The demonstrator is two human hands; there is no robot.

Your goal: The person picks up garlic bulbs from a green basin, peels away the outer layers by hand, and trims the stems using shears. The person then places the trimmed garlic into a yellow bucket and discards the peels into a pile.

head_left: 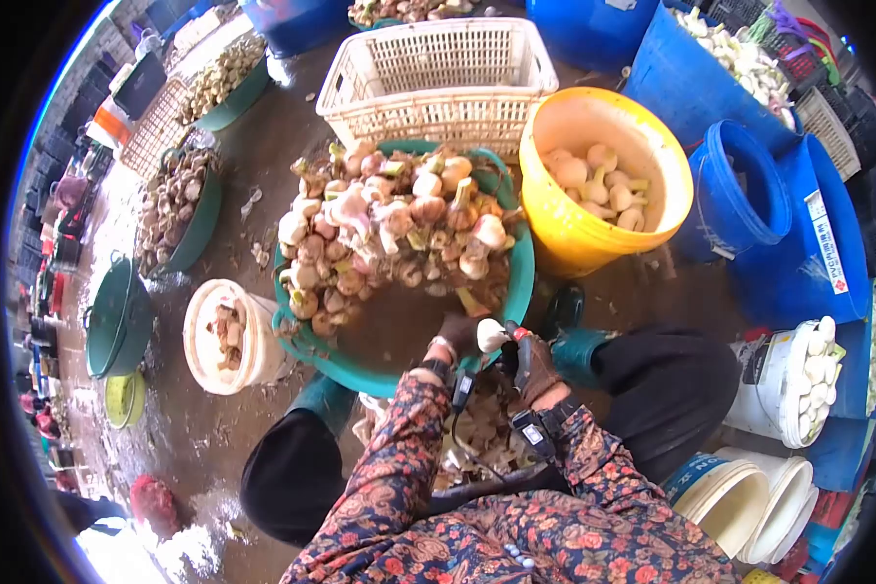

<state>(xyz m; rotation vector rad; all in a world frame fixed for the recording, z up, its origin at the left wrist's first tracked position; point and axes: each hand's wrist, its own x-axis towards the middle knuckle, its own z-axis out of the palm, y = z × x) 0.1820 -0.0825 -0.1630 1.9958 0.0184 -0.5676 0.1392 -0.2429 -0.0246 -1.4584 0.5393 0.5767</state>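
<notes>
Holds a peeled round white bulb [491, 334] in the left hand [455, 338], dark fingers clamped around it, just over the near rim of a wide teal plastic basin [355, 373]. Presses the right hand [533, 366] against the bulb from 3 o'clock, fingers curled together; cannot tell what lies inside them. Heaped in the basin at 12 o'clock: muddy unpeeled bulbs [389, 234]. At 1 o'clock, a yellow plastic bucket [565, 243] holding pale bulbs. At 6 o'clock, a pile of peelings [482, 428].
</notes>
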